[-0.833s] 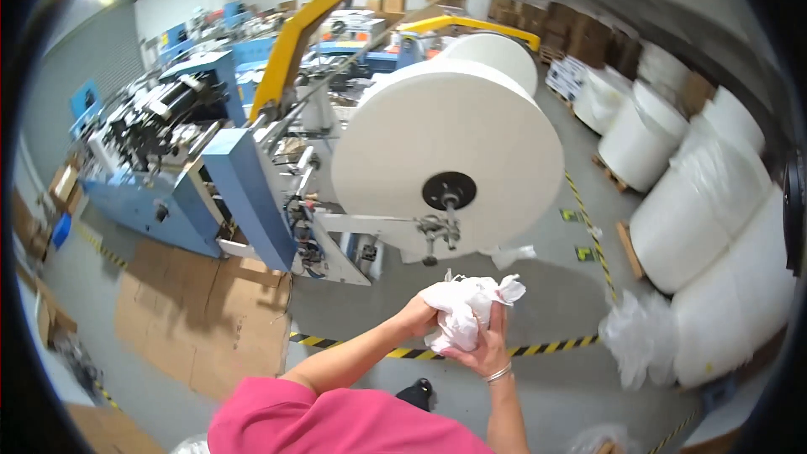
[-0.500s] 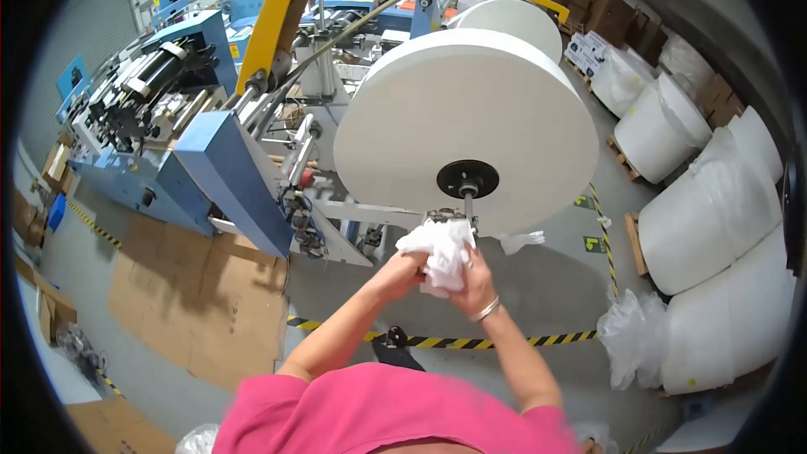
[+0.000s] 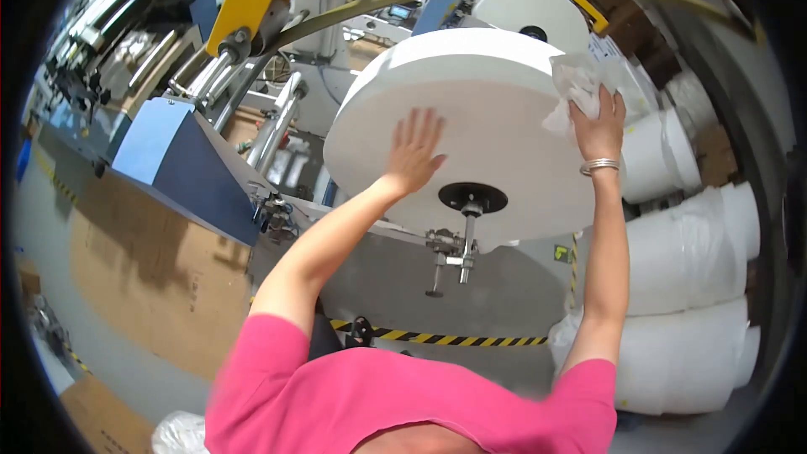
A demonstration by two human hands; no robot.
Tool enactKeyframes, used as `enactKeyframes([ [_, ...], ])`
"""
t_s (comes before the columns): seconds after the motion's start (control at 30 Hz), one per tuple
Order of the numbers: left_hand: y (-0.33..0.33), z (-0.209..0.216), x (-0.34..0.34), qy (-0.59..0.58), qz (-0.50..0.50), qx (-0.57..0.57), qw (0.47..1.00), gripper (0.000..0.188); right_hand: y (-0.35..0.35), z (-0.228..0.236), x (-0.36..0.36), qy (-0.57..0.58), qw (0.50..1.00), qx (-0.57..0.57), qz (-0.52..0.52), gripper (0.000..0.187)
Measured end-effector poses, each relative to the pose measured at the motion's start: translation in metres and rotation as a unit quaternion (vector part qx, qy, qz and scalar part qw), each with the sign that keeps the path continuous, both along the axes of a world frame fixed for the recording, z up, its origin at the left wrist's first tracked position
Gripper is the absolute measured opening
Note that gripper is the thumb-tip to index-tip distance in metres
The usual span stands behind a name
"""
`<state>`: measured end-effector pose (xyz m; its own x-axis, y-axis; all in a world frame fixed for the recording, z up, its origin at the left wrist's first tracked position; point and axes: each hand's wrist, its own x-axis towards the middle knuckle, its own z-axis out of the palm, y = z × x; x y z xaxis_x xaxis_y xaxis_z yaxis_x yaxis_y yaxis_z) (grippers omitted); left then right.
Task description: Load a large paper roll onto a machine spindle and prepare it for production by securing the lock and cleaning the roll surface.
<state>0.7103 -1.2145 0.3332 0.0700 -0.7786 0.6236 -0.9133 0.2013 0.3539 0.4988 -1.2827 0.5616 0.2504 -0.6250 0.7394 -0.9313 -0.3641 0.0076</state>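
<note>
A huge white roll of paper-like web (image 3: 487,134) stands before me on a shaft (image 3: 469,244) with a black round hub (image 3: 473,197) at its centre. My left hand (image 3: 414,151) is spread against or just in front of the roll's flat face, up and left of the hub, with nothing in it. At the roll's upper right edge, my right hand (image 3: 600,128) grips a crumpled, thin white sheet (image 3: 580,84). Part of that sheet is hidden under the fingers. I cannot tell whether it is paper or film.
A blue machine post (image 3: 160,143) and a yellow arm (image 3: 256,4) stand at left. Below the hub is a metal clamp (image 3: 444,244). Another white roll (image 3: 538,17) sits behind. Wrapped rolls (image 3: 681,244) line the right. Cardboard (image 3: 151,277) and striped tape (image 3: 437,340) lie on the floor.
My hands have parted from the bundle below the hub. The left rose to the roll's face and let go; the right carried the crumpled sheet to the roll's upper right edge.
</note>
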Motion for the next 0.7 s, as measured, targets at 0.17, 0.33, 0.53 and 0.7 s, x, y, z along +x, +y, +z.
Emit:
enactKeyframes([
  [0.17, -0.076, -0.037, 0.01, -0.003, -0.051, -0.025, 0.998, 0.067, -0.054, 0.008, 0.052, 0.131, 0.991, -0.006, -0.03, 0.058],
  [0.33, -0.107, -0.058, -0.016, -0.04, 0.018, -0.084, 0.996, 0.063, -0.111, 0.033, 0.037, 0.171, 0.973, 0.071, -0.136, 0.062],
  [0.53, -0.131, -0.046, -0.052, -0.011, 0.072, -0.162, 0.984, 0.062, -0.14, 0.019, 0.06, 0.21, 0.956, 0.167, -0.116, 0.062],
  [0.7, -0.134, -0.04, -0.069, -0.029, 0.063, -0.174, 0.982, 0.069, -0.149, 0.007, 0.047, 0.292, 0.918, 0.185, -0.196, 0.052],
])
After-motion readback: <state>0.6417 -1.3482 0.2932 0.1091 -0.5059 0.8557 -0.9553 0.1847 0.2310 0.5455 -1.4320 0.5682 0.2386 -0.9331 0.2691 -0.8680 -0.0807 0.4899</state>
